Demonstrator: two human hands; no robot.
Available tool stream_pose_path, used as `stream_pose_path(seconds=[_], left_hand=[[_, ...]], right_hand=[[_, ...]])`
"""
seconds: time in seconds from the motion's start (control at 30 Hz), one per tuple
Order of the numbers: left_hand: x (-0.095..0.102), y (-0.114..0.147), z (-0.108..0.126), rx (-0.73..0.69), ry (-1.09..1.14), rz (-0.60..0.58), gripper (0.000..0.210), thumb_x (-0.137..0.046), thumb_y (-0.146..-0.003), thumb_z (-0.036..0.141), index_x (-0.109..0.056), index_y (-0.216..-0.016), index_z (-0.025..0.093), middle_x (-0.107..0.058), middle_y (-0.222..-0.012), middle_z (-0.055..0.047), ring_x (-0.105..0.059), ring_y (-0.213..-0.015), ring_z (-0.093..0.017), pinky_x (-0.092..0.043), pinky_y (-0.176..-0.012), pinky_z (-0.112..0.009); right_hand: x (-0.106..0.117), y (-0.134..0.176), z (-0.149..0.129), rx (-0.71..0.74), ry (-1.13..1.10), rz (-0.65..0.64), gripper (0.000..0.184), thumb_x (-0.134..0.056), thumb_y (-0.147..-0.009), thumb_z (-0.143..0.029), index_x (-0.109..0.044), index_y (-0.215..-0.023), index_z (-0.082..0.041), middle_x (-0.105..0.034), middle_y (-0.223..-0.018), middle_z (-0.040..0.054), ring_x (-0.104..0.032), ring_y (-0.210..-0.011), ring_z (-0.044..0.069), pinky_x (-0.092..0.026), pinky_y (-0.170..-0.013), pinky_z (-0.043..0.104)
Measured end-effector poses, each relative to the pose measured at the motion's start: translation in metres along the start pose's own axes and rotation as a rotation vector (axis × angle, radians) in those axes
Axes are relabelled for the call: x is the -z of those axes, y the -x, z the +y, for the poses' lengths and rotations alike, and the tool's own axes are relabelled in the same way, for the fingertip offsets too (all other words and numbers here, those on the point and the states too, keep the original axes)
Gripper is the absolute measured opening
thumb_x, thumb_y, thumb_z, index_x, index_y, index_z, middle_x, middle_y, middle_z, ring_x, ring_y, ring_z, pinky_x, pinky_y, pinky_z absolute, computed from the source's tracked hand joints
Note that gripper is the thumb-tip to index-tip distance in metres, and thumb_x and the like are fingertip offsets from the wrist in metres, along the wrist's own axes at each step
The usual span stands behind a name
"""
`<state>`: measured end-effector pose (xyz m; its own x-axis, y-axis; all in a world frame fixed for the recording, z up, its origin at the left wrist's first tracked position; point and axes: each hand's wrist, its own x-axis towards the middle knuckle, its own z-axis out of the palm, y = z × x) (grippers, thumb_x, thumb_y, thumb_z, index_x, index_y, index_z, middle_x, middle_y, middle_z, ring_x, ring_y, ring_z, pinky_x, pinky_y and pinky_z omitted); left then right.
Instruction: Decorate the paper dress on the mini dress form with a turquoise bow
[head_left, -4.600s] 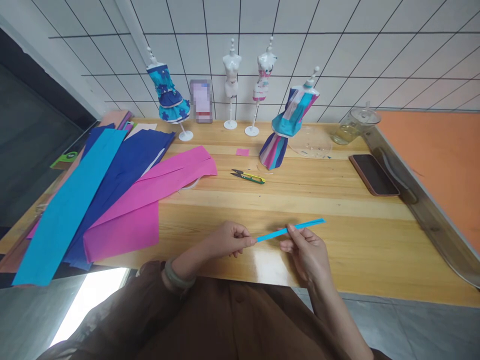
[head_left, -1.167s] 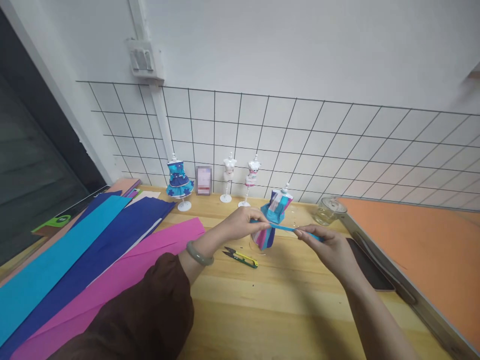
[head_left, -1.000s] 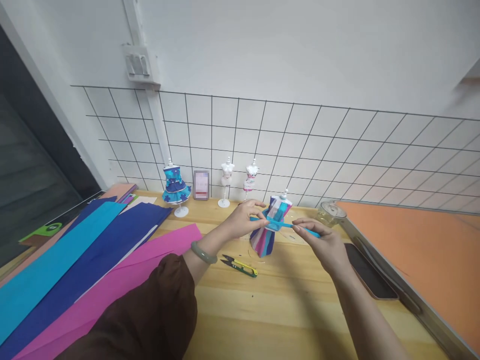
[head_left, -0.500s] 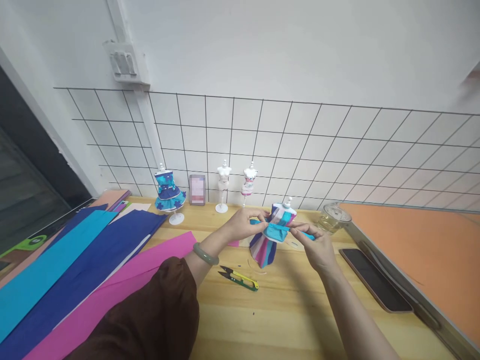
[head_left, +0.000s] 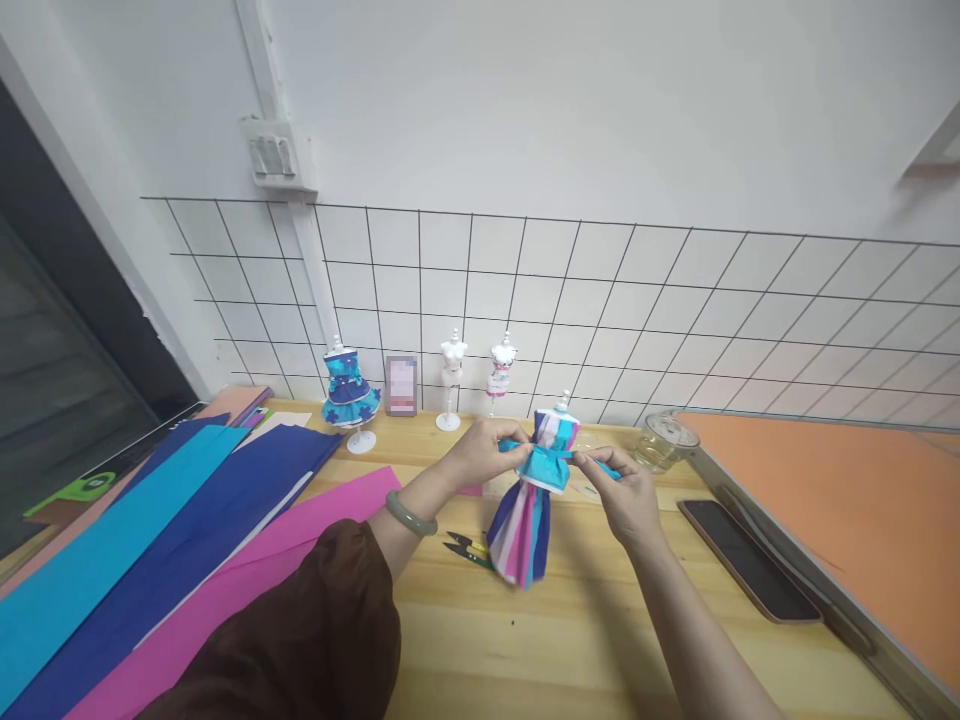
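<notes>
A small white dress form wears a striped dress in purple, pink, white and turquoise. A turquoise strip runs across its waist, above a short turquoise peplum. On the left of the waist, my left hand pinches the strip, fingers closed. My right hand pinches the same strip on the right side, with a loose end showing by the fingers. The strip looks stretched between both hands. Thread snips lie on the table, partly hidden by the skirt.
At the back stand a form in a blue dress, a phone and two small white forms. Coloured sheets spread on the left. To the right are a glass jar, a dark phone and an orange board.
The dress form has tilted, its skirt swinging down and toward me over the snips. Both hands keep their pinch on the strip. The camera view has shifted slightly.
</notes>
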<state>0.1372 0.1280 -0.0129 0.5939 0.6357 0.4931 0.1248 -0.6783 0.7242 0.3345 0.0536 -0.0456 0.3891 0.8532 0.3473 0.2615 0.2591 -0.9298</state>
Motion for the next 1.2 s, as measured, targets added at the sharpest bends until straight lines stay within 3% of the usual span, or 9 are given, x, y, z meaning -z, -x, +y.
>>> stream_pose_path(seconds=[0.1,0.23,0.47,0.73,0.93,1.2], left_hand=[[0.006,0.011,0.015,0.037,0.054,-0.020,0.015,-0.056,-0.078,0.023,-0.063,-0.069,0.013,-0.062,-0.067,-0.001,-0.056,-0.064,-0.011,-0.042,-0.060,-0.020],[0.014,0.036,0.036,0.065,0.119,-0.038,0.015,-0.056,-0.078,0.024,-0.062,-0.070,0.013,-0.063,-0.071,-0.003,-0.056,-0.067,-0.011,-0.042,-0.064,-0.021],[0.027,0.087,0.059,0.223,0.168,0.018,0.017,-0.062,-0.074,0.027,-0.062,-0.064,0.012,-0.061,-0.064,-0.002,-0.054,-0.063,-0.011,-0.040,-0.061,-0.022],[0.053,0.125,0.061,0.202,0.067,0.135,0.016,-0.060,-0.075,0.025,-0.064,-0.066,0.013,-0.065,-0.071,-0.004,-0.059,-0.070,-0.013,-0.044,-0.065,-0.023],[0.048,0.158,0.056,0.118,0.155,0.145,0.015,-0.061,-0.076,0.024,-0.062,-0.067,0.013,-0.069,-0.083,-0.008,-0.064,-0.080,-0.018,-0.048,-0.074,-0.029],[0.051,0.164,0.052,0.130,0.428,0.017,0.016,-0.067,-0.074,0.025,-0.062,-0.066,0.012,-0.068,-0.102,-0.014,-0.064,-0.097,-0.023,-0.048,-0.085,-0.034]], right_hand=[[-0.001,0.014,-0.015,-0.011,-0.012,0.003,0.025,-0.072,-0.069,-0.044,-0.066,-0.065,-0.020,-0.071,-0.073,0.0042,-0.062,-0.076,0.020,-0.046,-0.075,0.034],[-0.005,0.042,-0.029,-0.129,-0.138,-0.026,0.026,-0.074,-0.067,-0.043,-0.065,-0.064,-0.020,-0.071,-0.071,0.0044,-0.063,-0.076,0.020,-0.047,-0.078,0.034],[-0.033,0.088,-0.034,-0.270,-0.462,-0.097,0.026,-0.079,-0.061,-0.039,-0.062,-0.060,-0.020,-0.068,-0.063,0.0001,-0.062,-0.063,0.014,-0.049,-0.067,0.028],[-0.067,0.109,-0.039,-0.221,-0.416,-0.149,0.026,-0.078,-0.062,-0.040,-0.060,-0.060,-0.020,-0.073,-0.077,0.0042,-0.065,-0.082,0.021,-0.048,-0.082,0.036],[-0.068,0.140,-0.038,-0.101,-0.285,-0.146,0.024,-0.074,-0.067,-0.042,-0.061,-0.061,-0.023,-0.073,-0.092,0.0070,-0.065,-0.091,0.026,-0.051,-0.080,0.039],[-0.065,0.147,-0.034,-0.099,-0.370,-0.176,0.019,-0.078,-0.064,-0.036,-0.066,-0.062,-0.022,-0.074,-0.087,0.0056,-0.067,-0.083,0.022,-0.054,-0.074,0.036]])
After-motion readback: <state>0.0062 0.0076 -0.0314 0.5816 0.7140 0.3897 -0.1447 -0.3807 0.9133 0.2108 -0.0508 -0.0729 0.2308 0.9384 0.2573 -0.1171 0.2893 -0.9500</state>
